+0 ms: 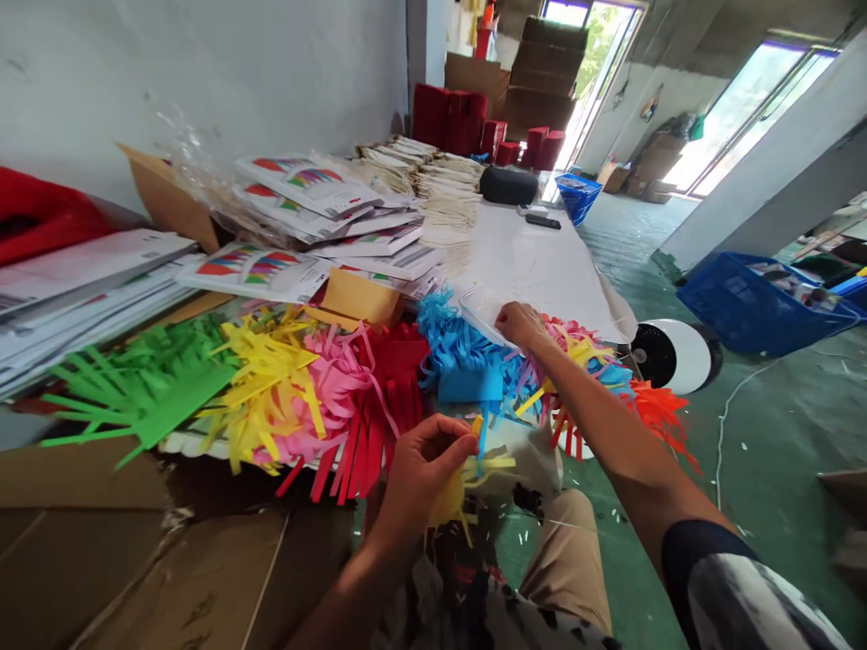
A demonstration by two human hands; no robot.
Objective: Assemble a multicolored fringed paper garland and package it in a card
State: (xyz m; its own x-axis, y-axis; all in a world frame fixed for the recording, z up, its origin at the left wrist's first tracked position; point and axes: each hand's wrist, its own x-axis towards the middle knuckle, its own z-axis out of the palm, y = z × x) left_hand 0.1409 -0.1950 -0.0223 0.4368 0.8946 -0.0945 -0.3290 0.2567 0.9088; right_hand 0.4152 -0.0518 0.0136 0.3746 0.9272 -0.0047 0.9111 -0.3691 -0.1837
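My left hand [430,456] is low in the middle, thumb and fingertips pinched on the top of a yellow paper tassel [448,501]. Its fringe strips hang below and to the right of the fingers. My right hand [521,323] reaches forward over a shallow clear plastic tray [478,311]. Those fingers are curled down and closed; whatever they hold is hidden. Under and left of the right wrist lies blue fringed paper [451,338]. Beside it are red fringe [389,379], pink fringe [331,357], yellow fringe [271,361] and green fringe [169,379].
Packaged printed cards [304,190] are stacked at the back left, near bundles of cream cords [433,176]. On the white tabletop [521,253] sit a black case [508,185] and a dark remote [543,221]. Orange fringe [657,411] hangs at right; a cardboard box [203,578] stands front left.
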